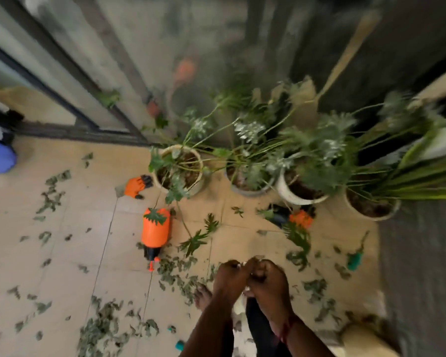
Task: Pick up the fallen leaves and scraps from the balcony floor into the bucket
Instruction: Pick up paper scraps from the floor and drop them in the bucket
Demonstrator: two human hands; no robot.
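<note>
Left hand (pixel 231 275) and right hand (pixel 269 276) meet knuckle to knuckle, fingers curled into fists; I cannot tell what, if anything, they hold. Fallen leaves (pixel 52 194) lie scattered over the floor tiles (pixel 70 253) around a tipped orange spray bottle (pixel 155 230).

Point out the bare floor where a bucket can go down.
Barest: the tiles between the orange spray bottle and the leaf trail on its left. Crowded: the leaf heap at bottom left, the scraps before the bare foot, the row of plant pots.
</note>
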